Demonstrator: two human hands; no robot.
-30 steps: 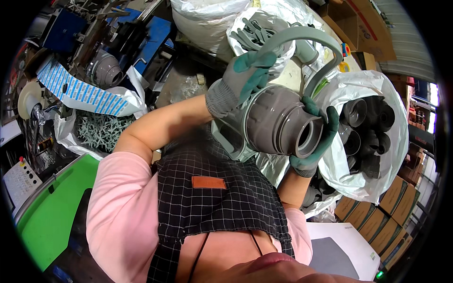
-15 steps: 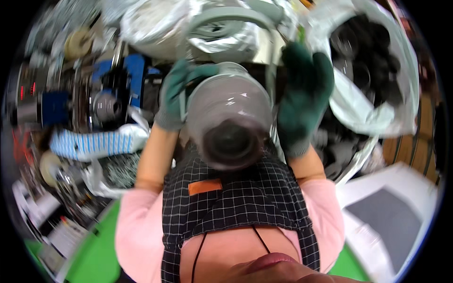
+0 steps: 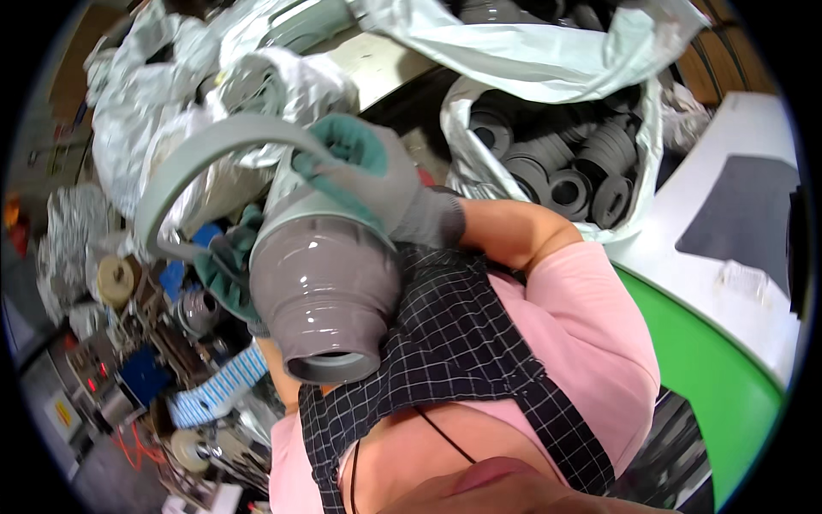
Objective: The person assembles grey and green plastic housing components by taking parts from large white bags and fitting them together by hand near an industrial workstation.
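A glossy grey-brown plastic jug (image 3: 330,278) with a pale grey loop handle (image 3: 201,154) is held in front of my chest. Its narrow open neck tilts down toward me. My right hand (image 3: 368,176), in a green and grey glove, is closed over the right end of the handle by the pale collar. On the jug's left side, my gloved left hand (image 3: 229,265) has its fingers curled by the other end of the handle. The jug's body partly covers that hand.
A white bag (image 3: 462,163) of dark grey ring-shaped and ribbed parts stands at right, with another behind it. White plastic bags (image 3: 145,137) fill the far left. Machinery with a blue block (image 3: 144,377) lies at lower left. A white table (image 3: 728,128) stands at right.
My right hand, open and apart from the jug before, now grips its handle end. The jug has moved left and turned, its handle swinging left. My view has turned toward the right.
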